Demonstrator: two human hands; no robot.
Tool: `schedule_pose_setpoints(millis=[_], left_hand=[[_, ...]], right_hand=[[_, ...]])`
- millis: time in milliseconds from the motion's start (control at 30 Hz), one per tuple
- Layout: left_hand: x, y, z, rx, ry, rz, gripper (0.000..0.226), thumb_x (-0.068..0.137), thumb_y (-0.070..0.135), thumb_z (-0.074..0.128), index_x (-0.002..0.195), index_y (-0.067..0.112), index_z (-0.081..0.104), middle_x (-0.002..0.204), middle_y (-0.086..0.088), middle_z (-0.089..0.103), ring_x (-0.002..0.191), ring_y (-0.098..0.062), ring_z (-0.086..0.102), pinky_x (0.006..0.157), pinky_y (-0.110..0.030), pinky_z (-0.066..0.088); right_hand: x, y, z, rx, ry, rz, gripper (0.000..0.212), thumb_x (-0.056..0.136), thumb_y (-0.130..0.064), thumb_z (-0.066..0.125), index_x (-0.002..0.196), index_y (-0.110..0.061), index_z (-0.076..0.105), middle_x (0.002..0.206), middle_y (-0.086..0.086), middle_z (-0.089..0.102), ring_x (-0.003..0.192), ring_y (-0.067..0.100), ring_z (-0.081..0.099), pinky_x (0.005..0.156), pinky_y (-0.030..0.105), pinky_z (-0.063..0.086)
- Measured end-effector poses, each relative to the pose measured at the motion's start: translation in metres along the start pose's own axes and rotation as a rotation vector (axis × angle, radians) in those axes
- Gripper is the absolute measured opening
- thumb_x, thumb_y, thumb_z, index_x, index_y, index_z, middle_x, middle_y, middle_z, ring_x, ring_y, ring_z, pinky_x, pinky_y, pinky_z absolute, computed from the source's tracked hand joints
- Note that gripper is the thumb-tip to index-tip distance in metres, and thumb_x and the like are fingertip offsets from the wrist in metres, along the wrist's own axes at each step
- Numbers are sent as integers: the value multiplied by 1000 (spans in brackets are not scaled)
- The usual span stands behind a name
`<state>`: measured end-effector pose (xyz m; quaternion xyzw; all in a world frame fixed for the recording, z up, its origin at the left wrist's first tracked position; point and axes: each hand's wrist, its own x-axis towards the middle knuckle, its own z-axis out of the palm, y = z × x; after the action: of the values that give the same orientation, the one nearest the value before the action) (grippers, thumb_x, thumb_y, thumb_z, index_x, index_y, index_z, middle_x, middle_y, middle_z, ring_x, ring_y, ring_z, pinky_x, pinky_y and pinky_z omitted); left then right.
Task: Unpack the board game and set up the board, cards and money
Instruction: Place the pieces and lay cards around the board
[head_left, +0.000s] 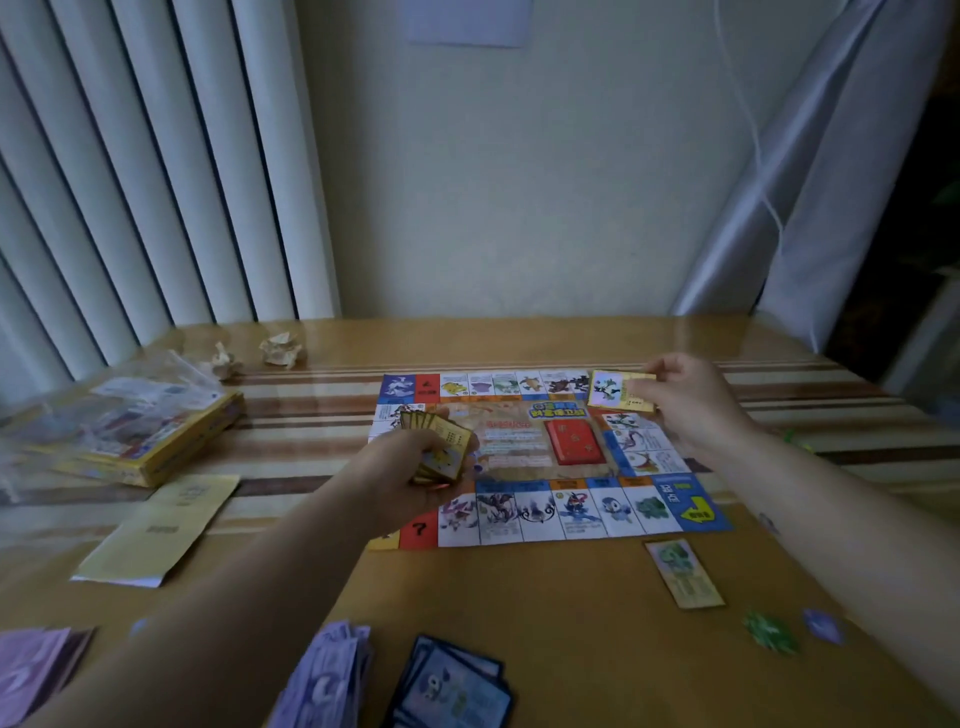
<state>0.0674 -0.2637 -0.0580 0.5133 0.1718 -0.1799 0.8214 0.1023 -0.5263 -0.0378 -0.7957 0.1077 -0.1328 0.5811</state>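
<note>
Bare left hand (415, 467) on bare left forearm (234, 587) reaching the frame edge at 7 o'clock, bare right hand (685, 400) on bare right forearm (841, 525) at 4 o'clock, small dark blurred mark (769, 522) on that forearm.

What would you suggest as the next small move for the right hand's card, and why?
Probably lower the right hand and lay its yellow-bordered card on the table beside the far right corner of the game board: a similar card already lies off the board's near edge, and the left hand holds a stack of more to place.
</note>
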Motion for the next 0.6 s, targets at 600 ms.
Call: schedule_pose_setpoints(millis=[600], left_hand=[[69,26,33,94,117,92,23,99,1,35,115,6,50,94,-17,66,81,-22,60,66,-36,50]], right_hand=[[85,-5,-8,-30,93,-61,21,89,-3,62,110,-2,59,101,12,64,64,7,55,42,9,42]])
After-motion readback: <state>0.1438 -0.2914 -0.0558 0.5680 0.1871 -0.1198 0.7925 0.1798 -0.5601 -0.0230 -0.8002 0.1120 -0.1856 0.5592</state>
